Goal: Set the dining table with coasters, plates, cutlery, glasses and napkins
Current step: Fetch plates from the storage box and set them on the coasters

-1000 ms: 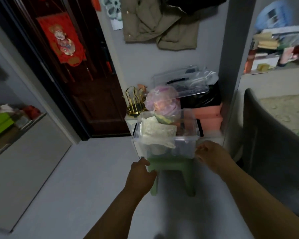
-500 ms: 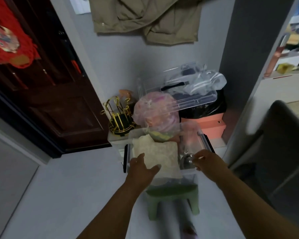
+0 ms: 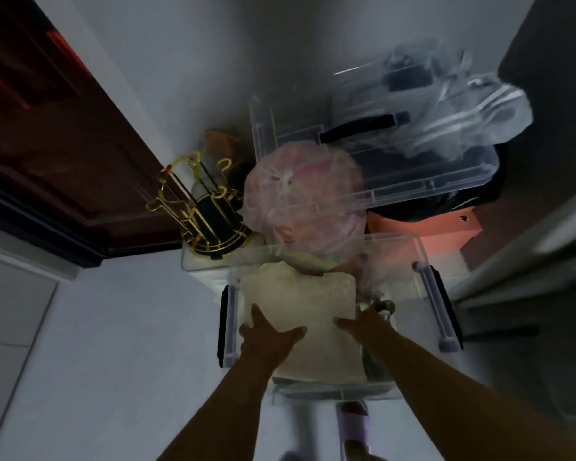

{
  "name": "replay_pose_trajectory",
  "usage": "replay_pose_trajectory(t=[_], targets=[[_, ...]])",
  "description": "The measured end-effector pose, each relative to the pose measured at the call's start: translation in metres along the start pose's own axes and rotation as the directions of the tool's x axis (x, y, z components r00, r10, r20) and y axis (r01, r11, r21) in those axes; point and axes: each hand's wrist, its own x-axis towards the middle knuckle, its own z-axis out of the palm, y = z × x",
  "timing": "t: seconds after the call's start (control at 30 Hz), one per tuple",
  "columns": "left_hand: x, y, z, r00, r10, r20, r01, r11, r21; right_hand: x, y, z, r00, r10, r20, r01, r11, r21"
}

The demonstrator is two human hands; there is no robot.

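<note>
Here, at the far left, a dark brown wooden door (image 3: 47,154) is standing against the pale wall, with bare grey floor (image 3: 97,344) lying open in front of it. Just right of the door, a gold wire rack with a dark round base (image 3: 210,214) is sitting on a white ledge, just beside the back left corner of a clear plastic storage box (image 3: 429,287) with black side latches. Inside that box, a folded cream cloth napkin stack (image 3: 296,301) is lying along the left half. The left hand (image 3: 263,334) is resting on the cloth's near left part, fingers spread and straight, gripping nothing. The right hand (image 3: 363,322) is reaching in at the cloth's right edge, thumb pointing left over the fabric; its fingers are dipping toward blurred silvery metal pieces (image 3: 379,304), and I cannot tell whether they are closing on anything. Behind the cloth, a knotted pink translucent plastic bag (image 3: 300,201) is bulging over the box's back rim. A clear plastic lid with a black handle (image 3: 379,154) is leaning above it, over an orange-pink box (image 3: 446,231). At the far right, a dark wall edge is crowding that side closely.
</note>
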Motion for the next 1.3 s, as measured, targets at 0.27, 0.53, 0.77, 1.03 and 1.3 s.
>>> replay_pose_trajectory(t=[0.27,0.53,0.77,1.03,1.3], targets=[[0.035,-0.012,0.01,1.0,-0.011,0.006,0.011,1.0,-0.026,0.037,0.008,0.034,0.997,0.077,-0.026,-0.068,0.964,0.258],[0.017,0.011,0.022,0.911,0.38,0.162,-0.381,0.924,-0.028,0.035,0.019,0.031,0.988,0.004,-0.152,0.0,1.0,0.027],[0.008,0.041,0.032,0.848,0.462,0.261,-0.455,0.886,-0.091,0.006,0.016,-0.063,0.878,0.039,-0.478,-0.119,0.983,-0.139],[0.038,-0.01,0.015,0.865,0.499,0.051,-0.484,0.804,0.345,0.014,0.002,-0.017,0.741,-0.361,-0.566,0.186,0.92,-0.344],[0.053,-0.027,0.014,0.808,0.554,0.199,-0.575,0.67,0.47,-0.002,-0.01,0.058,0.866,-0.398,0.303,0.5,0.678,-0.539]])
